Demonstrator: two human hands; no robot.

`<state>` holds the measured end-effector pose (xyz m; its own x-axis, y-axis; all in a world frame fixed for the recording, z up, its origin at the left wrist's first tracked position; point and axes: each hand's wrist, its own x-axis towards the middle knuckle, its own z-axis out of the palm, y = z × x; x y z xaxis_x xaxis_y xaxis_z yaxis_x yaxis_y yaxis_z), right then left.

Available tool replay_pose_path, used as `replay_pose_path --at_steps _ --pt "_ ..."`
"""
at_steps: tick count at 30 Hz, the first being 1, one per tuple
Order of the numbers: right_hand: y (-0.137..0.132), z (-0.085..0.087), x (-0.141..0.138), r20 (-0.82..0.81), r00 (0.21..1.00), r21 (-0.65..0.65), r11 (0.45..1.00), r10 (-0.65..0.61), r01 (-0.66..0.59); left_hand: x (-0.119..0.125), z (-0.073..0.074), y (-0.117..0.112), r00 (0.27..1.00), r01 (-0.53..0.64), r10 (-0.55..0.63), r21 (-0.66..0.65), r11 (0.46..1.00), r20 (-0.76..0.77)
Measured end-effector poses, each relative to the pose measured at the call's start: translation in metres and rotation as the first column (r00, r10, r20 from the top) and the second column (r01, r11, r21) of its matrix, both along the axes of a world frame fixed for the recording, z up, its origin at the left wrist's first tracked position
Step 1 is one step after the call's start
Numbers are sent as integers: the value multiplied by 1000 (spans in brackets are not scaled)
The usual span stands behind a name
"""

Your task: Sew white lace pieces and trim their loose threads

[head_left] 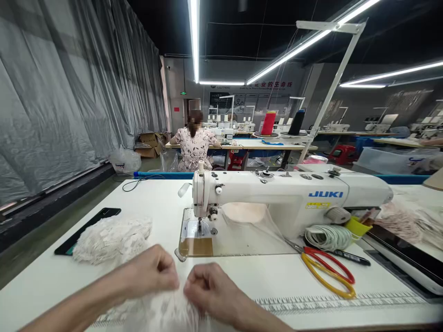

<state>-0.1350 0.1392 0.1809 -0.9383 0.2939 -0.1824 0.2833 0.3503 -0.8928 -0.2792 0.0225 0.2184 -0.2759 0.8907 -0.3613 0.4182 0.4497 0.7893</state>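
Both my hands are closed in a pinch on a piece of white lace fabric [162, 309], which hangs below them at the table's front edge and is partly blurred. My left hand [152, 269] grips its upper edge, and my right hand [212, 290] grips it a short gap to the right. Just beyond them stands a white sewing machine [249, 189], its needle and presser foot [200, 226] over the metal plate. A crumpled heap of white lace [112, 237] lies left of the machine, partly on a dark flat object [93, 226].
Scissors with red and yellow handles [328, 272] lie right of the machine, beside a black marker [351, 257], a pale cord coil [325, 237] and a yellow cup [358, 227]. A ruler strip [332, 302] runs along the front edge. A person [194, 143] sits farther ahead.
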Motion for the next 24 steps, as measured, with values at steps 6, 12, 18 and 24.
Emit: replay_pose_path --at_steps 6,12,18,24 --pt "75 -13 -24 -4 997 351 933 -78 74 -45 -28 100 998 70 -70 -81 994 4" --pt "113 -26 -7 -195 975 644 764 108 45 -58 -46 130 995 100 -97 -164 981 22" --pt "109 -39 -13 -287 836 887 459 468 48 -56 -49 134 996 64 -74 -211 975 -43" --pt "106 -48 -14 -299 816 918 382 494 105 -65 -57 138 992 86 -103 -209 974 -73"
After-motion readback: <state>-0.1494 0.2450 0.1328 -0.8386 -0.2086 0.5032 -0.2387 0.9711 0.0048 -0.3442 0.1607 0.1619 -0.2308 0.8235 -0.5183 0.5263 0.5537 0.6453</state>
